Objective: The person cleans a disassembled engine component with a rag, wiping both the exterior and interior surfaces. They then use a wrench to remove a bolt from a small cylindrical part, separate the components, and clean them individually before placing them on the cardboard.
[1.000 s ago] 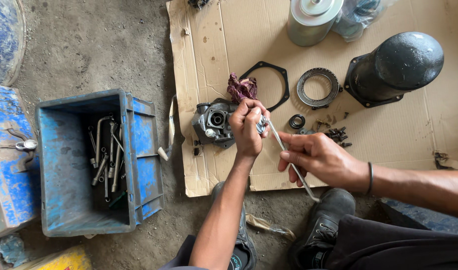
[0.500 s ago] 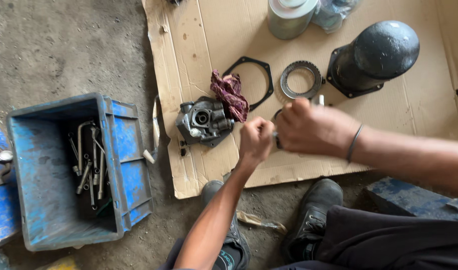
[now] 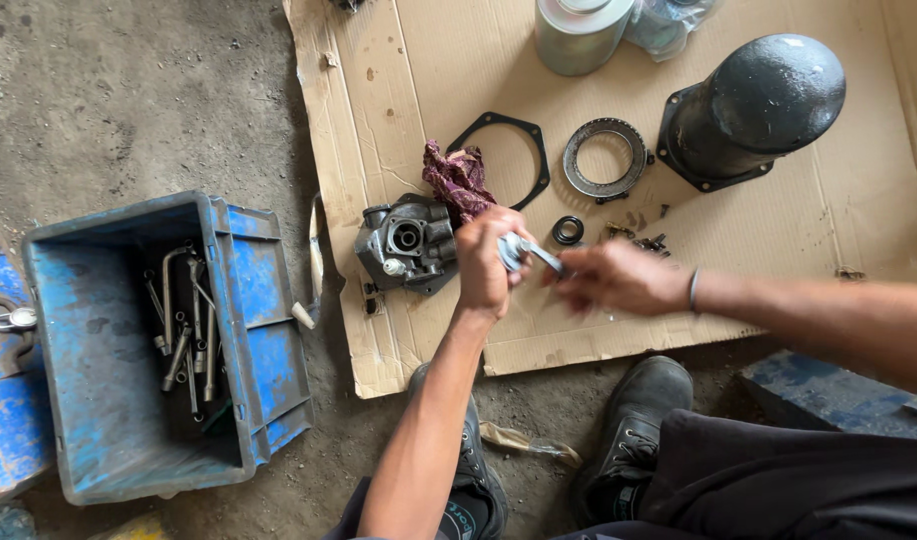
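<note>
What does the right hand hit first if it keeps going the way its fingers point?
Likely the metal tool held in the left hand. The right hand points left at it, blurred, so contact and depth are unclear.

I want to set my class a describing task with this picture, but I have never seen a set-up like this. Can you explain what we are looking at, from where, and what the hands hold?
The camera sits on a person's head and looks down at their own two bare hands; there is no robot. They sit over a sheet of cardboard on a dirt floor. The left hand grips a small metal part. The right hand is blurred, on a thin metal tool that meets that part. Beside the left hand lie a grey metal housing and a dark red rag. Further back are a black gasket, a toothed ring and a black domed cover. A blue crate to the left holds wrenches.
</note>
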